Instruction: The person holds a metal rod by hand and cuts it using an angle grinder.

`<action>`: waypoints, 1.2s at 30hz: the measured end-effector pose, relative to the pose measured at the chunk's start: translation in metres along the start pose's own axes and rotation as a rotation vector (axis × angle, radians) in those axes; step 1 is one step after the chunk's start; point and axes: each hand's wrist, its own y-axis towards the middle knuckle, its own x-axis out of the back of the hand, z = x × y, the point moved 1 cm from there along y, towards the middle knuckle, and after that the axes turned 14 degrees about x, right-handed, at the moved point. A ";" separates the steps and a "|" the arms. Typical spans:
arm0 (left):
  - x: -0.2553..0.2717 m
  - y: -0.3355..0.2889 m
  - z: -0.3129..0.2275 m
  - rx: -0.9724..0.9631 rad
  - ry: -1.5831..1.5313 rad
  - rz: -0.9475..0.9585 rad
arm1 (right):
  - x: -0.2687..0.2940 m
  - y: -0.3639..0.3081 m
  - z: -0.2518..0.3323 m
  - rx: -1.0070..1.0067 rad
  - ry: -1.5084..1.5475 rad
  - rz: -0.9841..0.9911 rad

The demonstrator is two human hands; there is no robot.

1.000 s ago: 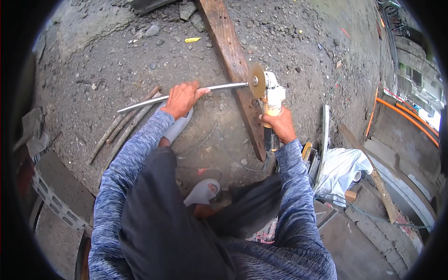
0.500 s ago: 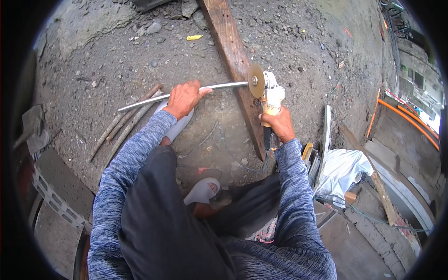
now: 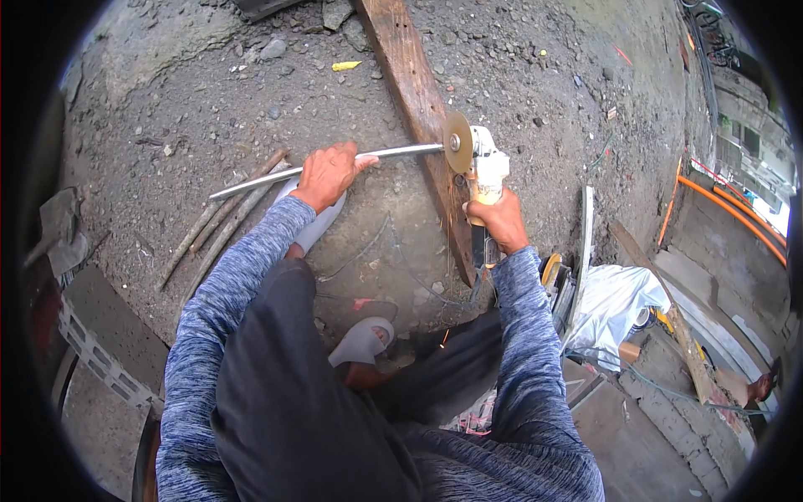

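My left hand (image 3: 329,174) is closed around a slim grey metal bar (image 3: 401,151), which slants across the ground in front of me. My right hand (image 3: 502,219) grips the body of a white and yellow angle grinder (image 3: 490,166). The grinder's round tan cutting disc (image 3: 455,144) stands on edge against the bar's right end, above a brown wooden plank (image 3: 404,71). Small orange sparks fly between the disc and my legs. How deep the disc sits in the metal is too small to tell.
Several sticks (image 3: 224,219) lie under the bar's left end. A hollow block (image 3: 104,335) stands at the left, a shovel blade (image 3: 60,222) above it. To the right are a white sack (image 3: 615,305), a long board (image 3: 669,322) and orange pipes (image 3: 728,219). My sandalled foot (image 3: 365,341) is below the bar.
Sparks now show below the disc and near my leg. Both hands and the grinder stay almost in place. What looks like another person's foot has come into view at the far right.
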 end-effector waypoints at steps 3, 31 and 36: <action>-0.001 0.000 0.001 0.001 -0.021 -0.002 | 0.000 0.000 -0.002 0.003 -0.005 -0.004; -0.004 0.002 0.001 -0.019 0.020 -0.035 | -0.007 0.002 -0.005 0.022 0.031 -0.006; 0.000 0.004 0.001 -0.013 0.016 -0.001 | -0.005 0.000 -0.007 0.073 0.006 -0.014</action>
